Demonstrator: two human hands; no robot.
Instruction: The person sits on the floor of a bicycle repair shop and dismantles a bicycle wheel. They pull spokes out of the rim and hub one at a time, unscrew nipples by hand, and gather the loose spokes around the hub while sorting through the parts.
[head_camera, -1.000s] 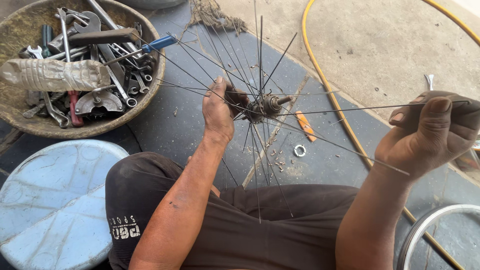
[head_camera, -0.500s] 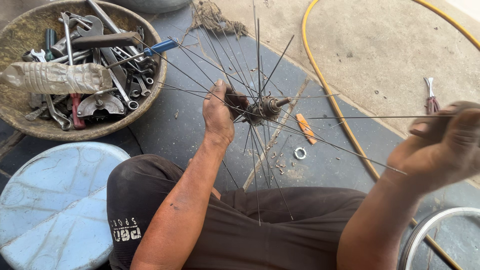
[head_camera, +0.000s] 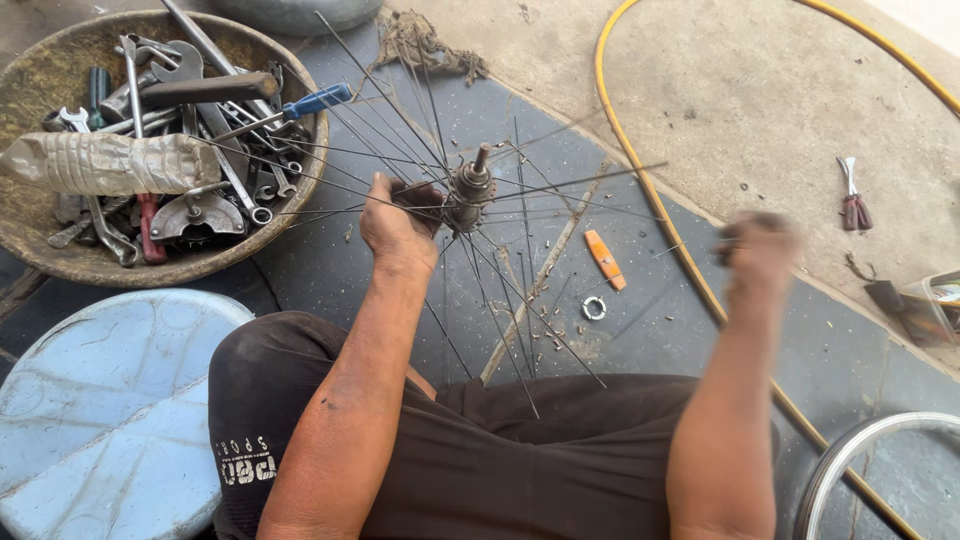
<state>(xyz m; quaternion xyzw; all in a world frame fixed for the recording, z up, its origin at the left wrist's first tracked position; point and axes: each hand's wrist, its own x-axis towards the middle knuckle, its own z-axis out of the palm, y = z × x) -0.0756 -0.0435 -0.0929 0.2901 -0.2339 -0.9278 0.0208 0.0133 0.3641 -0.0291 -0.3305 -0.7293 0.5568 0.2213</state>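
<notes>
Spokes are fanning out in every direction from one rusty wheel hub (head_camera: 470, 188), which the left hand (head_camera: 397, 222) is gripping from its left side, fingers curled around the hub body, above the dark rubber mat (head_camera: 560, 130). The spokes are too many and too thin to count surely. The right hand (head_camera: 760, 255) is hanging well to the right of the hub, over the mat's right edge; it is blurred, so I cannot tell whether it is closed on a spoke or loose.

One orange-handled tool (head_camera: 604, 259) is lying on the mat between the two hands, and one small metal ring (head_camera: 594, 308) is lying just below it, with tiny nipples scattered near both. One yellow hose (head_camera: 640, 190) is curving along the mat's right edge and up toward the far right corner of the view. One pair of red-handled pliers (head_camera: 853, 200) is resting on the bare concrete beyond the hose.

One round basin (head_camera: 60, 262) is sitting at the far left corner, filled with wrenches, one blue-handled screwdriver (head_camera: 310, 102), one hammer-like tool and one crushed clear plastic bottle (head_camera: 110, 163); some spoke ends are reaching over its rim. One pale blue plastic stool (head_camera: 100, 410) is standing at the near left, touching the person's dark shorts (head_camera: 520, 470). One bare wheel rim (head_camera: 860, 450) is showing partly at the near right corner, and one clump of dry fibres is lying at the mat's far edge.
</notes>
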